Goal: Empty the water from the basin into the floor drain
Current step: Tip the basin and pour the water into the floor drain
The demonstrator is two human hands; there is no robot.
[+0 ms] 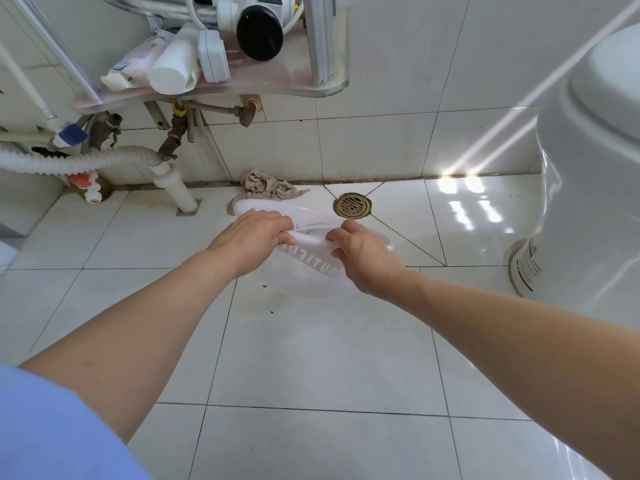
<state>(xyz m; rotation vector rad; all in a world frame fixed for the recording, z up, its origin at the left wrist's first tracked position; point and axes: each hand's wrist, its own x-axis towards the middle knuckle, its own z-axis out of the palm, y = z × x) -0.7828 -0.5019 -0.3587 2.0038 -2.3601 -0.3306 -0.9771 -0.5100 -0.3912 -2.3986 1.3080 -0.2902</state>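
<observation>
Both hands clamped on tilted basin (308, 268) near drain (352, 204)
left hand (254, 239) and right hand (363, 256) hide rim; lettering upside down, unreadable; water unclear

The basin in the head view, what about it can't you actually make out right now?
- Water inside the basin: the underside faces the camera, so the inside is hidden.
- Flow toward the floor drain: the tipped rim blocks it.
- Near rim: covered by the left hand and right hand.
- Printed lettering: upside down, partly behind the hands.
</observation>
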